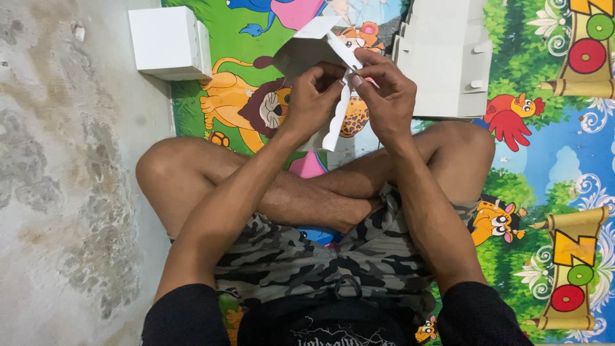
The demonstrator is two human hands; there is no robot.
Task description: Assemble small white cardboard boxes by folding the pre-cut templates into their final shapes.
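Observation:
Both of my hands hold a partly folded white cardboard box (307,51) with a scalloped flap hanging down, above my crossed legs. My left hand (312,96) grips its lower left side, fingers curled over the card. My right hand (383,93) pinches a flap at the box's right edge between thumb and fingers. The box's inside is hidden from me.
A finished white box (168,43) stands at the upper left on the mat's edge. A stack of flat white box blanks (445,57) lies at the upper right. A colourful cartoon animal mat (551,147) covers the floor; stained bare concrete (64,179) lies to the left.

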